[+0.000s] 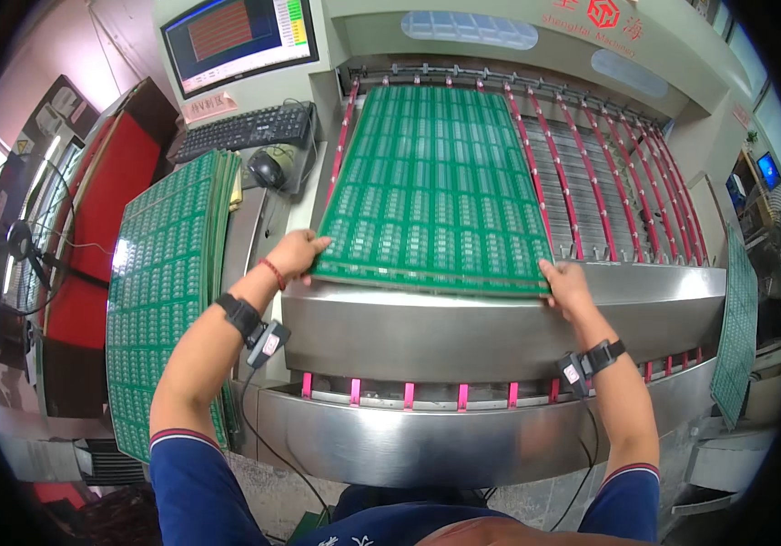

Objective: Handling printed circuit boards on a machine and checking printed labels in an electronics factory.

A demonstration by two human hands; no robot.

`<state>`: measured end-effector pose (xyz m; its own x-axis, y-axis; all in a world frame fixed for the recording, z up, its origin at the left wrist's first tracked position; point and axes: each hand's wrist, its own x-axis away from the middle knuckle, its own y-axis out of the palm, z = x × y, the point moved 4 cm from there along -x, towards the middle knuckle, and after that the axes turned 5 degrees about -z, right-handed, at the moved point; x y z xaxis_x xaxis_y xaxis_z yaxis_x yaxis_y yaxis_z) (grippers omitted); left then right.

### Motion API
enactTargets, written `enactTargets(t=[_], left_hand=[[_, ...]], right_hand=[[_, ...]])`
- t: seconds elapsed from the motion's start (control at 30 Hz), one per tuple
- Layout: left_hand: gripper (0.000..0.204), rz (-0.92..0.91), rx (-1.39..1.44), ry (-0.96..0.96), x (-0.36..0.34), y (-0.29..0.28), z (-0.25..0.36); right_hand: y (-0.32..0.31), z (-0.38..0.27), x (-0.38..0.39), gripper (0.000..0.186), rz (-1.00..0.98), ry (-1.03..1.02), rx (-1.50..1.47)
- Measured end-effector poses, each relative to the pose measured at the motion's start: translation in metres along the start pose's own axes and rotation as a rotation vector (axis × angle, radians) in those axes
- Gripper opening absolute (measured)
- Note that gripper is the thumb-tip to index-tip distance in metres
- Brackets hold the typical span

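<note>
A large green circuit board panel (436, 191) lies on the machine's bed, its near edge reaching over the steel front. My left hand (295, 255) grips the near left corner, thumb on top and fingers below the edge. At the near right corner, my right hand (565, 284) pinches the panel in the same way. Its near edge looks thick, but I cannot tell whether more than one panel is in my hands. Rows of small repeated circuit patterns cover the surface.
Pink belts (582, 173) run across the machine bed right of the panel. A stack of green panels (163, 282) leans at the left, beside a mouse (266, 168), keyboard (245, 130) and monitor (238, 41). Another green panel (735, 337) stands at the far right. A fan (22, 238) is far left.
</note>
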<state>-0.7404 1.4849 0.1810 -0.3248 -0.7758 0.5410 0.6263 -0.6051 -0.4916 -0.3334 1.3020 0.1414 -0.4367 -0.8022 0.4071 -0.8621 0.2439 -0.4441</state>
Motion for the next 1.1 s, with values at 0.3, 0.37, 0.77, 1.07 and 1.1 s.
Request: enactTargets(t=[0.3, 0.37, 0.77, 1.07, 1.1], left_hand=[[0.018, -0.07, 0.147, -0.117, -0.088, -0.009, 0.001], [0.017, -0.066, 0.109, -0.135, -0.098, -0.006, 0.0], [0.029, 0.051, -0.217, -0.129, -0.131, 0.013, 0.013], [0.038, 0.083, -0.222, -0.215, -0.16, 0.034, 0.011], [0.039, 0.032, -0.267, -0.218, -0.164, 0.037, 0.01]], right_hand=[[-0.018, -0.018, -0.073, 0.011, -0.183, -0.047, -0.353], [-0.017, -0.017, -0.087, 0.008, -0.16, -0.004, -0.357], [-0.025, -0.013, -0.138, 0.024, -0.002, -0.016, 0.06], [-0.017, 0.003, -0.154, 0.022, -0.277, 0.032, -0.067], [-0.016, 0.004, -0.154, 0.022, -0.304, 0.02, -0.072]])
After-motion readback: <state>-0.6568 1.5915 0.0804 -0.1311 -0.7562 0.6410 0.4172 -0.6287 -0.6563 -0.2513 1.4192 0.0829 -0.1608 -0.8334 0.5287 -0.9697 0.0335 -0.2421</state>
